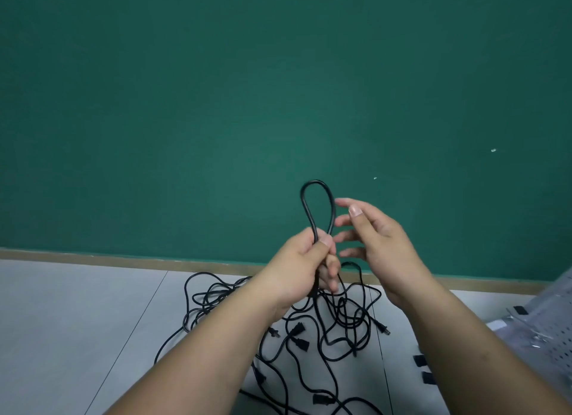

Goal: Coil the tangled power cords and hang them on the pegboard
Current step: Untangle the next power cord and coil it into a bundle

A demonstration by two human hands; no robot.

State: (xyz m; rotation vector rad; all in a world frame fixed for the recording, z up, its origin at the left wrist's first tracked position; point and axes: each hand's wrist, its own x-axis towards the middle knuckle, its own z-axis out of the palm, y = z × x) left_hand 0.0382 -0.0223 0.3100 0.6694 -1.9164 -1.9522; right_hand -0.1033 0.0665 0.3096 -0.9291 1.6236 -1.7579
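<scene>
Nearest the viewer, the left hand (301,260) grips a black power cord (315,182), fingers and thumb curled round two strands so that a narrow loop stands upright above the fist. Just right of the loop, the right hand (380,244) is held wide, fingers spread, holding nothing; whether its fingertips touch the loop cannot be told. Below the hands, the cord runs down into a tangle of cords (349,320) on the tiled floor (77,322), near its far edge. A white pegboard (554,337) lies at the floor's right edge, with black straps (419,360) beside it. Beyond, a baseboard (123,258) meets a green wall (278,89).
</scene>
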